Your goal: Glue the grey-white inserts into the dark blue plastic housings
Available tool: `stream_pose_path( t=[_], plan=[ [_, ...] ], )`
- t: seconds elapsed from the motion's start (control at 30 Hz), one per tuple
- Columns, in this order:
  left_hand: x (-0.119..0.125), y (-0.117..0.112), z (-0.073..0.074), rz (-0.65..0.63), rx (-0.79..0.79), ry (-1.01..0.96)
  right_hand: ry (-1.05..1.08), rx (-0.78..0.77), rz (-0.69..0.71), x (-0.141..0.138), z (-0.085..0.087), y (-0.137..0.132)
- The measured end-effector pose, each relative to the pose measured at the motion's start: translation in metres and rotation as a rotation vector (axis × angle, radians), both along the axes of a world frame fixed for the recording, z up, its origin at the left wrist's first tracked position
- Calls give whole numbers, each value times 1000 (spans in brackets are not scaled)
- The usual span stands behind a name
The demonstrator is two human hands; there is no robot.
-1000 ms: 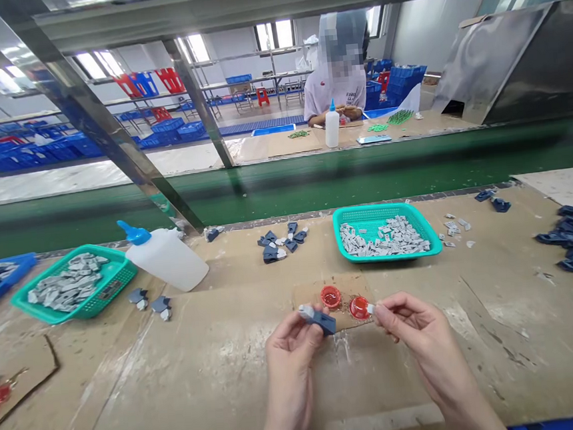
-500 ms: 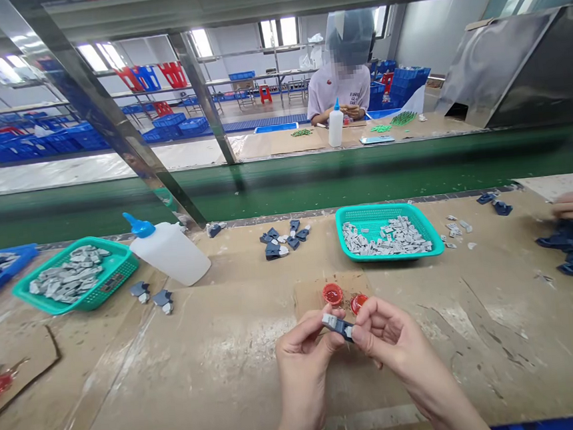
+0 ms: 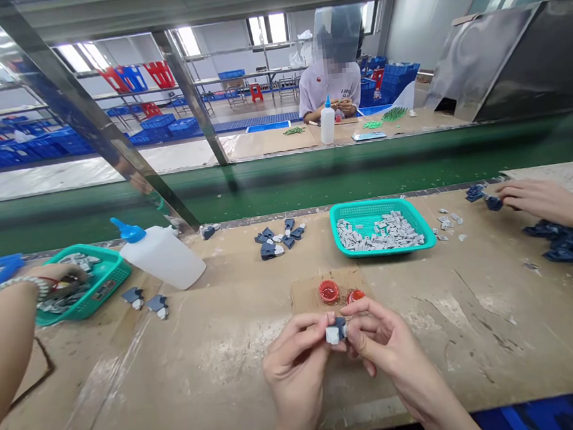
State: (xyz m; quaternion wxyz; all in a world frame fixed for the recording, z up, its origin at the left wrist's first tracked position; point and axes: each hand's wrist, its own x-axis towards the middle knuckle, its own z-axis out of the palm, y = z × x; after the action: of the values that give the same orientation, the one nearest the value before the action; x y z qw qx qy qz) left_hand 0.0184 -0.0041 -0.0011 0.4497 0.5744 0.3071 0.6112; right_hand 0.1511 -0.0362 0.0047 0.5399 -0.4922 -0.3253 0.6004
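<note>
Navy-and-white plastic part (image 3: 335,330) sits pinched between the fingertips of the left hand (image 3: 294,368) and right hand (image 3: 385,343), over the table (image 3: 204,369) just before a cardboard pad (image 3: 306,298) bearing two red cups (image 3: 329,291), while a co-worker's hand (image 3: 58,275) reaches into a teal basket (image 3: 121,269).

2 steel posts (image 3: 190,96) rise beside a green conveyor belt (image 3: 313,172); daylight enters through far windows (image 3: 267,29) above stacked blue crates (image 3: 158,127).
</note>
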Motion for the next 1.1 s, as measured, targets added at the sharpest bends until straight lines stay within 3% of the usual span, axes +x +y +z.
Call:
stream_pose_path(
  t=[0.27, 0.5, 0.8, 0.97, 1.1],
  plan=[
    [-7, 5, 1, 39, 254, 159, -134, -18, -98, -1, 7, -6],
    [-11, 8, 3, 63, 460, 213, -123, -40, -89, -6, 8, -8],
    [-15, 10, 8, 0, 498, 202, -28, -5, -4, -4, 14, -8],
    [-16, 10, 7, 52, 541, 240, -66, -16, -34, -8, 11, -8],
    [-18, 7, 7, 43, 555, 228, 58, -12, 60, -4, 17, -6]
  ],
)
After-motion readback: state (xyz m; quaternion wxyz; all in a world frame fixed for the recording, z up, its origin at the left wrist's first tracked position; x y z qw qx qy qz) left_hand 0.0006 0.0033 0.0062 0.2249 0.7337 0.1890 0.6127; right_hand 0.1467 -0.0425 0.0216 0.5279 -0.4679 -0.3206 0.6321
